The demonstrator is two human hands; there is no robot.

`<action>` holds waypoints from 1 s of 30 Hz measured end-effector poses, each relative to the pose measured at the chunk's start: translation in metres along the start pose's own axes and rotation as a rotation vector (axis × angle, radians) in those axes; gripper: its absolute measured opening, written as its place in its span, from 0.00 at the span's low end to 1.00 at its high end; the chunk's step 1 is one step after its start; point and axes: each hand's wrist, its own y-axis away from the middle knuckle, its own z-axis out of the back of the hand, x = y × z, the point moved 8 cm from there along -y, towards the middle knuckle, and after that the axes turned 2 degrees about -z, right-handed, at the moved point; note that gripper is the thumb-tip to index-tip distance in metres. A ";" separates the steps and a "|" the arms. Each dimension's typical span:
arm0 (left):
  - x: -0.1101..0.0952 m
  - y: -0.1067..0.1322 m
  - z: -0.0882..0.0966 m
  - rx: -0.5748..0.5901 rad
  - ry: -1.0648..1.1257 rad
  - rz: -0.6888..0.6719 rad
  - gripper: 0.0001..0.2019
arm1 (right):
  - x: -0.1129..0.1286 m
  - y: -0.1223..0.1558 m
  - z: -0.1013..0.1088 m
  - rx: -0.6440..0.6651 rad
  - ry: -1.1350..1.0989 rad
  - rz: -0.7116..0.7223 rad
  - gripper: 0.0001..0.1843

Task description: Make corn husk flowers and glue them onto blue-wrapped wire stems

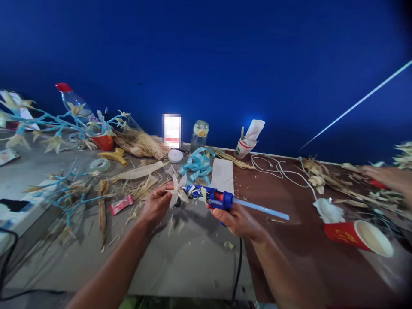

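Observation:
My right hand (236, 219) is closed round a blue hot glue gun (214, 198), its nozzle pointing left and a clear glue stick (262, 209) jutting out of its back to the right. The gun's black cord (238, 266) hangs down toward the table's near edge. My left hand (157, 202) pinches a small pale flower made of corn husk (178, 192), held right at the gun's nozzle. Both hands hover over the grey table top (193, 257).
Blue branches with husk flowers (54, 124) lie at the left, and a blue ribbon (198, 165), white paper (222, 175), a tape roll (99, 164) and a glass jar (199, 134) lie behind my hands. A tipped red paper cup (358, 235) rests at the right, near another person's hand (384, 176) among husks.

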 end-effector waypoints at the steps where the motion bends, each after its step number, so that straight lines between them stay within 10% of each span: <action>1: -0.002 0.001 -0.001 -0.009 -0.015 0.003 0.11 | 0.002 0.000 0.000 -0.005 0.013 0.015 0.21; 30: -0.005 -0.001 -0.001 -0.040 -0.029 -0.021 0.07 | 0.015 -0.001 0.000 -0.016 0.124 0.085 0.15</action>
